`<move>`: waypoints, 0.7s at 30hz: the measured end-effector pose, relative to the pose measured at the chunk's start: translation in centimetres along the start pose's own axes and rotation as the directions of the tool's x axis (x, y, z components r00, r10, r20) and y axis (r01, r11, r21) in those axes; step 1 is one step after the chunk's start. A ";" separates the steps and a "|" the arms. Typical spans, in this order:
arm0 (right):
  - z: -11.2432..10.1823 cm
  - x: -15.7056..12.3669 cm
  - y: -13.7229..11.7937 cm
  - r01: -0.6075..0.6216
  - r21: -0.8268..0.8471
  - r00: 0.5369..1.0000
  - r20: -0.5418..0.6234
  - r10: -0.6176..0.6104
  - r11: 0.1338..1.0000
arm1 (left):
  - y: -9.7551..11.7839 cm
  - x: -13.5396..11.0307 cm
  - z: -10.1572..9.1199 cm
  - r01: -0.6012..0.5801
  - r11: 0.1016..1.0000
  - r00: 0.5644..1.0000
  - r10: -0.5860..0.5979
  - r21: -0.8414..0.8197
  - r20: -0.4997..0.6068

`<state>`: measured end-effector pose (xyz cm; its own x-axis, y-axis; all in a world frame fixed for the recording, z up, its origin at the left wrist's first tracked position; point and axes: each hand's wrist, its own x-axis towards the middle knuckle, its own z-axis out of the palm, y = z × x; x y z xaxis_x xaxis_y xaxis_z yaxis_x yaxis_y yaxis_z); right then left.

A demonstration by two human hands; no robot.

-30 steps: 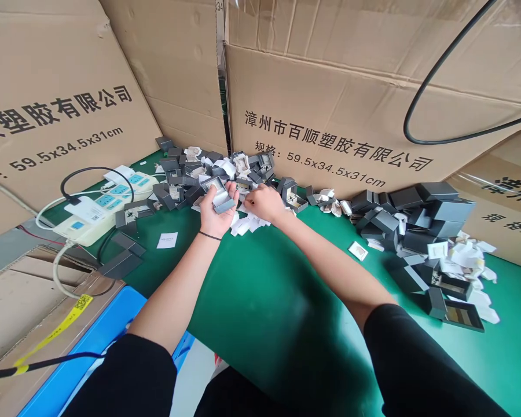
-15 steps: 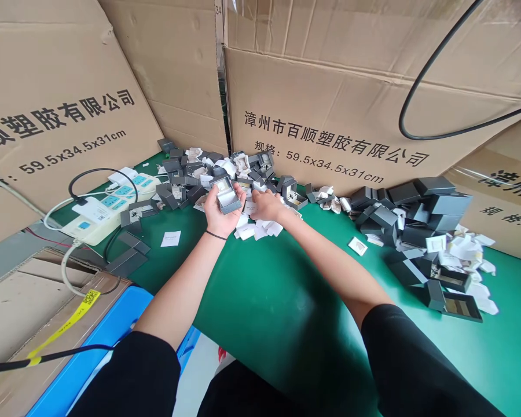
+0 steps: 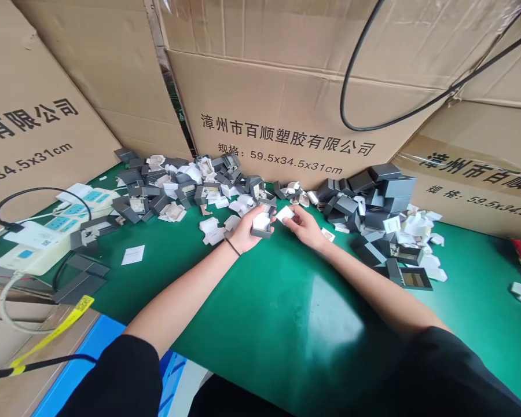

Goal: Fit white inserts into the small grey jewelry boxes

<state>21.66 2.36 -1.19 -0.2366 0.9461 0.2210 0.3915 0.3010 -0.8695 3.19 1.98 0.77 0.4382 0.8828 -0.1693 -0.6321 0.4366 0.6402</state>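
Note:
My left hand point(image 3: 246, 233) is closed around a small dark grey jewellery box point(image 3: 267, 233), whose lid stands open and whose inside is white. Close by on the right, my right hand point(image 3: 304, 227) pinches a small white card point(image 3: 285, 215) between thumb and fingers. The card is apart from the box by a narrow gap. Behind both hands lies a pile of grey boxes point(image 3: 158, 201) mixed with crumpled white paper pieces point(image 3: 172, 212). Several folded white papers point(image 3: 211, 230) rest on the green table just left of my left hand.
To the right stands another heap of grey boxes point(image 3: 375, 218) with white papers point(image 3: 412, 229). A power strip point(image 3: 56, 229) with cables lies on the left. Large cardboard cartons point(image 3: 282, 98) wall the back, and a black cable point(image 3: 345, 87) loops in front. A blue crate point(image 3: 80, 370) sits lower left.
My view has turned to the right. Both hands have come away from the pile towards the right; the left still holds the box, and the right now has a white card in its fingers.

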 end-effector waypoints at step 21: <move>-1.3 -1.8 0.4 0.368 -0.466 0.839 -0.207 -0.504 0.804 | -3.6 2.6 1.5 0.191 0.974 0.981 -0.191 -0.119 0.014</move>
<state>23.36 0.94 -1.39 -0.2118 0.6664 0.7149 0.6424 0.6462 -0.4121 7.55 2.46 -0.84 0.5599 0.7806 -0.2778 -0.6078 0.6149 0.5025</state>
